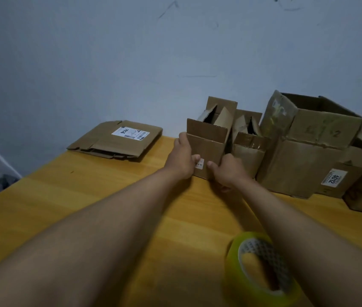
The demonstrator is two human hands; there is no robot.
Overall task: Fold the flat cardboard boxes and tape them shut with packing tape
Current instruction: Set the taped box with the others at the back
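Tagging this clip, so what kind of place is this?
Probably a home or small-shop packing corner: a yellow wooden table against a plain grey wall, brown cardboard boxes with shipping labels, and a roll of clear packing tape.

A plain room used as a makeshift packing spot is shown, more likely a home or small back room than a proper warehouse. A yellow wooden table (87, 218) is set against a bare, scuffed bluish wall (109, 52), and worn cardboard boxes (308, 147) with shipping labels are crowded along it. A flattened box (116, 140) and a roll of packing tape (262, 269) are laid on the tabletop.
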